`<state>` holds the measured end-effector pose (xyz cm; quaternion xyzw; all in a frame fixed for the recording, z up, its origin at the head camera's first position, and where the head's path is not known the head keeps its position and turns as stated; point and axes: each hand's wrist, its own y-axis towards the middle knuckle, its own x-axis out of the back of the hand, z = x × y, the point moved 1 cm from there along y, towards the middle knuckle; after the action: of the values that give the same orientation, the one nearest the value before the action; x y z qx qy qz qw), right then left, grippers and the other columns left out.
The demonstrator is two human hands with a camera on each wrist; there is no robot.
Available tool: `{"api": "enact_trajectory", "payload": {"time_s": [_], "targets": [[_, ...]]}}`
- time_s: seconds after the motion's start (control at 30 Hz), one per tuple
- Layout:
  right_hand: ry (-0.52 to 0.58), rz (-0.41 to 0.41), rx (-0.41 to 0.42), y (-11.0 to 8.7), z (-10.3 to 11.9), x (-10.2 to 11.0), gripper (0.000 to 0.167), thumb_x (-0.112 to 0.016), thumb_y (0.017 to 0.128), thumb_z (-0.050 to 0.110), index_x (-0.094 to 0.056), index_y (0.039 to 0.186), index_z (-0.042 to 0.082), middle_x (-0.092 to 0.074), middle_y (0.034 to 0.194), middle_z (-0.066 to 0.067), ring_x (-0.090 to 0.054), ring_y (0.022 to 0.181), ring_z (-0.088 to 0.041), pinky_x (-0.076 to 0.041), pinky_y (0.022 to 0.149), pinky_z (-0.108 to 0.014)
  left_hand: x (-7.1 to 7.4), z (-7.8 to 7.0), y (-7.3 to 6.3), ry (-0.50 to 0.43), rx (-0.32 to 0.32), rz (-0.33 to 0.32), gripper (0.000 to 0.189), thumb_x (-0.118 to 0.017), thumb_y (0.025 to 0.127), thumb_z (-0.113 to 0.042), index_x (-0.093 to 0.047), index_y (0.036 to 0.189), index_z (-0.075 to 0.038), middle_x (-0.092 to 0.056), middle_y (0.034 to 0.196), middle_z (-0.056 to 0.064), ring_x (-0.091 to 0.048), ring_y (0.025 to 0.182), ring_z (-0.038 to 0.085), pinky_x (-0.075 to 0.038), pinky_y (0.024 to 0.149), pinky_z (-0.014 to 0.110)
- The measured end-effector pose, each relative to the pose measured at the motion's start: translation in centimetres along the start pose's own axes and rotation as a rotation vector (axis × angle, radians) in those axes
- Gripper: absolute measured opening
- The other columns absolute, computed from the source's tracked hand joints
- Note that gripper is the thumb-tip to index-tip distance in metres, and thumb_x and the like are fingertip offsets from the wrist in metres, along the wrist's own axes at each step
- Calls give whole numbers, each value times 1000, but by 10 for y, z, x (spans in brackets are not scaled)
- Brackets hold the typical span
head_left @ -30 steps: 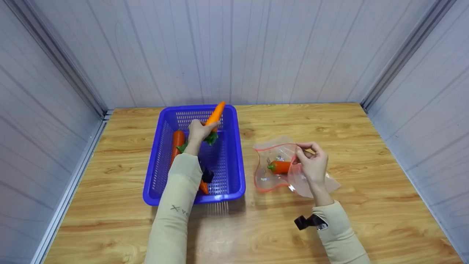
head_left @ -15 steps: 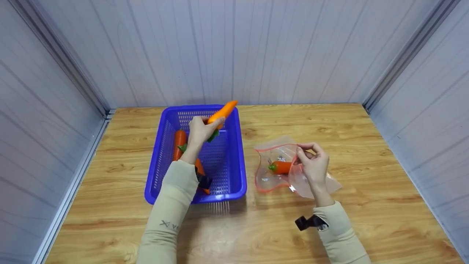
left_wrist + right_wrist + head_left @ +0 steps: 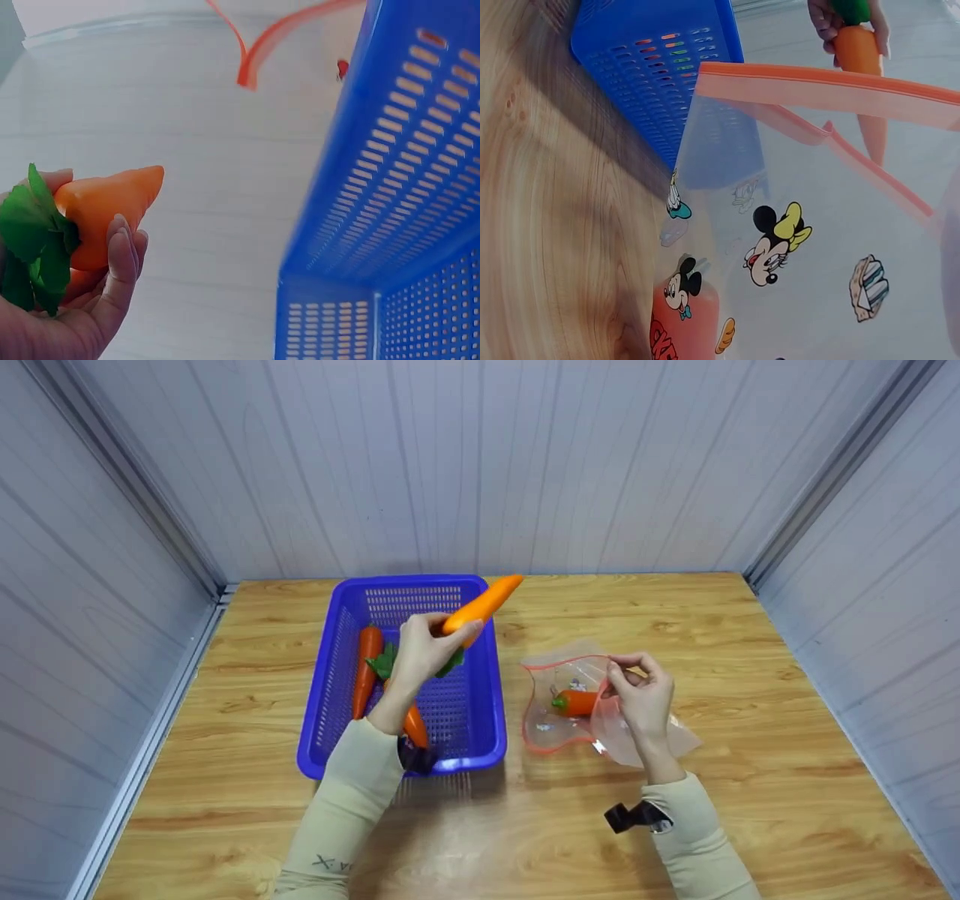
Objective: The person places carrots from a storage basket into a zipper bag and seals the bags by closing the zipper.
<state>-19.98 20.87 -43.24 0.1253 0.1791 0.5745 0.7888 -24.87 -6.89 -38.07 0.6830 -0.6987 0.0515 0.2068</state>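
My left hand (image 3: 421, 654) grips an orange carrot (image 3: 486, 606) near its leafy green top, above the right side of the blue basket (image 3: 493, 697). The carrot's tapered end points up and to the right; in the left wrist view its green leaves (image 3: 37, 232) hang beside the palm. With thumb and fingers, my right hand (image 3: 643, 690) pinches the red-edged mouth of a clear zip bag (image 3: 637, 744), which gapes toward the basket. Inside the bag lies an orange-red vegetable with a green stem end (image 3: 577, 703), partly covered by the bag's near side. Cartoon prints (image 3: 772, 247) mark the bag.
In the basket lie a red-orange carrot (image 3: 367, 660) along the left side and another orange carrot (image 3: 415, 725), partly hidden by my left forearm. Basket and bag stand on a wood-grain table (image 3: 750, 697). Pale panel walls (image 3: 480, 465) enclose its back and sides.
My left hand has moved right with the carrot, from over the basket's middle to its right rim, and the carrot has tilted further right. My right hand and the bag stay put.
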Motion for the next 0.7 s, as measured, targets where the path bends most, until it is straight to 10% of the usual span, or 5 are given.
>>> {"api": "enact_trajectory", "payload": {"time_s": [0.7], "targets": [[-12, -8, -12, -2, 1, 1, 8, -55, 77, -15, -56, 84, -18, -54, 73, -16, -53, 43, -13, -46, 39, -24, -17, -13, -48, 62, -160, 265, 38, -69, 75, -35, -65, 98, -5, -62, 79, 2, -54, 59, 9, -46, 53, 23]]}}
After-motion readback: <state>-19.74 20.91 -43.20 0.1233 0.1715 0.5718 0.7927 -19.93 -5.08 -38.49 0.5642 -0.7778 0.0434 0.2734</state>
